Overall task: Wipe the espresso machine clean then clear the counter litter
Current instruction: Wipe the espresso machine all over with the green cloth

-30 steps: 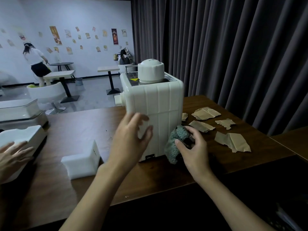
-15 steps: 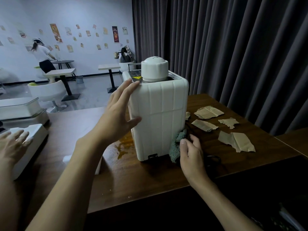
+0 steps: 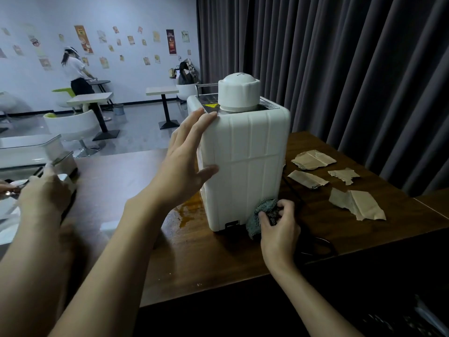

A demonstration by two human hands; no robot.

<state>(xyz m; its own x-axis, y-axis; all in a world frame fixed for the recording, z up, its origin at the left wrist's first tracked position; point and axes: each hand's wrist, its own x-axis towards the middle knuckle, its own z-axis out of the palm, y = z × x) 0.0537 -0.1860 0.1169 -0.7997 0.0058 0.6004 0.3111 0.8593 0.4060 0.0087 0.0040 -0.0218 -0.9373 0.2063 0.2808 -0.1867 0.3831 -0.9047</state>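
Note:
The white espresso machine stands on the wooden counter, its ribbed back toward me and a round cap on top. My left hand lies against its left side, fingers reaching the top corner, thumb wrapped onto the near face. My right hand grips a bunched grey-green cloth pressed to the machine's lower right corner. Torn brown paper litter lies to the right: one piece farthest, a second closer to the machine, and the largest nearest me.
An orange-brown spill wets the counter at the machine's left foot. A black cord loops behind my right hand. Another person's hand rests at the left near a white appliance. Dark curtains hang behind the counter.
My left hand moved from the machine's back face round to its left side and up to the top corner. My right hand kept the cloth at the lower right corner, sliding slightly lower.

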